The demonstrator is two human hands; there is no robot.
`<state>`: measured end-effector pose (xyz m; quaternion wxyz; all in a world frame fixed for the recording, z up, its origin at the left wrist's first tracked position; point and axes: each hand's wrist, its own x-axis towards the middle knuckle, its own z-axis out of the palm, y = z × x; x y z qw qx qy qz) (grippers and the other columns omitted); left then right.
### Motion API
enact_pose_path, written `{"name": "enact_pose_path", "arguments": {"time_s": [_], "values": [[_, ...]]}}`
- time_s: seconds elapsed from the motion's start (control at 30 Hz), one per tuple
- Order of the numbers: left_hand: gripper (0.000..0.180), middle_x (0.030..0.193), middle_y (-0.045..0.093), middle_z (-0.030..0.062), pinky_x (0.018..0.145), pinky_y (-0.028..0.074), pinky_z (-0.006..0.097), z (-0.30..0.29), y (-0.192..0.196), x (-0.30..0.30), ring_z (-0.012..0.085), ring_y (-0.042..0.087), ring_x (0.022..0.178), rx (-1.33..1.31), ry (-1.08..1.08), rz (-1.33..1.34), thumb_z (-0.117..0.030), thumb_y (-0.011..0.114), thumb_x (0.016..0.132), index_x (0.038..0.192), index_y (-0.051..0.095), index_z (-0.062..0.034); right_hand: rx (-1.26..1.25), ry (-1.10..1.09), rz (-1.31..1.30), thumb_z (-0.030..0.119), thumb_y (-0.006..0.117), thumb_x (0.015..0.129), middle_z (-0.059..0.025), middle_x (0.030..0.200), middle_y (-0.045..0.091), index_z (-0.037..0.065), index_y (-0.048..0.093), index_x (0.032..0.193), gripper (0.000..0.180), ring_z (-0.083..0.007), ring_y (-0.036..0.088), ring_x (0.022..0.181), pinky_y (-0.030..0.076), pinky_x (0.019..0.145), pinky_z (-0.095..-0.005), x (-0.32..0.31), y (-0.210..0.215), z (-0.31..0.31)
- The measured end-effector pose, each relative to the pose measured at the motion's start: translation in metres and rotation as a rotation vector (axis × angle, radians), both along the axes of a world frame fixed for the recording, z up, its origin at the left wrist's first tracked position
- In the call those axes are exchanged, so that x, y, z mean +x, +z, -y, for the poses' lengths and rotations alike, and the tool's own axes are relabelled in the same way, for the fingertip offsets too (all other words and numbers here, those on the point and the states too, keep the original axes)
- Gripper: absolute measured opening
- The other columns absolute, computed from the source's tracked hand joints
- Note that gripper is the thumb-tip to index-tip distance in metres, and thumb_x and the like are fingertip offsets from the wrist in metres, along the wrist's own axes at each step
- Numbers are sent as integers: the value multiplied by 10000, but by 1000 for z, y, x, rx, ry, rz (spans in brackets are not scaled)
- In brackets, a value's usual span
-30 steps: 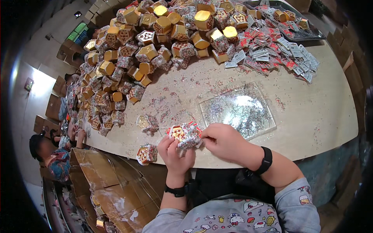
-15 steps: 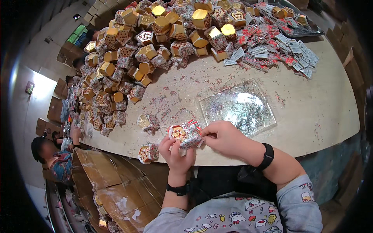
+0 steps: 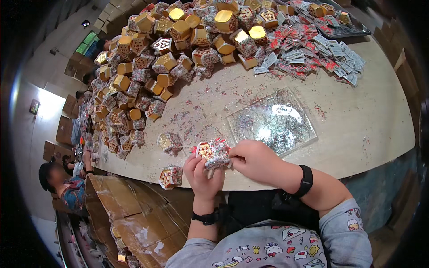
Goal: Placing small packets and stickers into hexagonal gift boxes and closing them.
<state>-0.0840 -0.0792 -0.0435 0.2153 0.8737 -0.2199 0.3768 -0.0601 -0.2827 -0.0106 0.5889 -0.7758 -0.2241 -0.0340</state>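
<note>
My left hand (image 3: 203, 179) holds a small gold house ornament (image 3: 216, 152) from below, fingers wrapped about its near side. White, red and green bead-like bits coat its roof, and a red-edged piece shows behind it. The fingers of my right hand (image 3: 251, 157) are pinched together at the ornament's right end; what is between them, if anything, is hidden. Just left of my hands lie two similar ornaments, one farther off (image 3: 169, 143) and one near the table edge (image 3: 170, 177).
A large heap of house ornaments (image 3: 178, 33) covers the far left. Red-and-white tags (image 3: 308, 53) lie at the far right beside a dark tray (image 3: 346, 31). A clear square plate (image 3: 272, 123) holds fine strands. Cardboard (image 3: 134, 210) stands lower left; a co-worker (image 3: 67, 185) is beyond.
My right hand has shifted slightly up and left against the ornament. The ornament has tilted a little in my left hand, and less of the red-edged piece behind it shows.
</note>
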Motion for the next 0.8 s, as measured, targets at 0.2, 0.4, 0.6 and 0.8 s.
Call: {"name": "enact_pose_path", "arguments": {"time_s": [0.2,0.4,0.6,0.8], "values": [[601,1118,517,152,884,452,429,3,2,1,331,536,1028,-56,-10,-62,-75,799,605,1122,492,-62,17,-9,-9,87,633,763,-174,774,614,-18,662,858,144,-328,604,713,487,644,-380,0,3,1],[588,1127,508,154,901,440,443,-1,1,-1,332,525,1041,-28,-17,-53,-73,785,612,1124,497,-68,11,3,-39,93,632,766,-170,777,616,-14,663,860,145,-334,602,715,488,643,-385,0,6,3],[561,1130,497,155,925,424,457,0,1,-3,340,513,1063,67,12,30,-65,757,632,1128,494,-71,-132,-33,151,100,654,771,-165,810,628,-6,669,898,167,-318,616,761,499,689,-373,-2,-3,-2],[573,1160,507,165,943,420,456,-1,1,1,350,516,1082,-80,-19,-74,-76,764,640,1143,490,-50,62,91,-109,159,627,794,-163,807,635,36,681,906,175,-342,615,771,490,668,-407,3,4,3]]}}
